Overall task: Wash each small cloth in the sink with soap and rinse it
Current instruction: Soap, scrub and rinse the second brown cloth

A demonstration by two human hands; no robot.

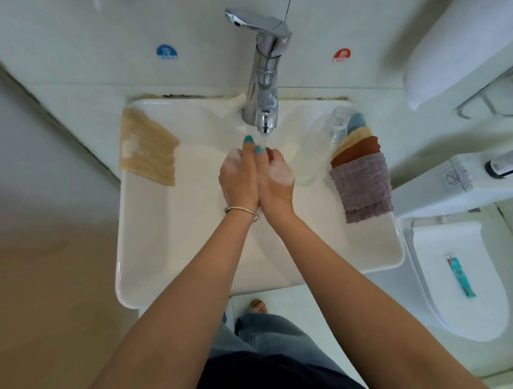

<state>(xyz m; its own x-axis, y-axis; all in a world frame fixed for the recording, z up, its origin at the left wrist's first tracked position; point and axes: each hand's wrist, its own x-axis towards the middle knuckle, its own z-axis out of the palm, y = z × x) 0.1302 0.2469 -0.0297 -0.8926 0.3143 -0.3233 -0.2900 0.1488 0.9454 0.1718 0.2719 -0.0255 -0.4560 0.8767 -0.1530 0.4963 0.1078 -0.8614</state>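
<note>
Both hands are in the middle of the frame, pressed together under the tap [266, 73]. Water is running down onto the fingers. The left hand [239, 177] and the right hand [276, 180] have white soap foam on them. The fingers look mostly straight and lie against each other, and I see no cloth between them, so neither grip has hold of anything. It looks like the person is rinsing soap off the hands between cloths.

The tan cloth [148, 147] lies spread out on the sink [152, 257] rim, at the left of the frame. It has a blob of foam on it, so I think it is soaped and waiting for its rinse, or set aside to drip.

At the right of the frame, a stack of cloths [358, 163] hangs over the other side of the rim. I see blue, yellow, brown and purple ones, fanned out with the purple on top. They look dry and are kept apart from the wet one, likely still to be washed.

A clear plastic bottle [323, 141] lies tilted in the basin, just beside the stack. It has no cap on. I cannot tell what is in it.

The basin holds only a thin wet film, not a pool of water.
</note>
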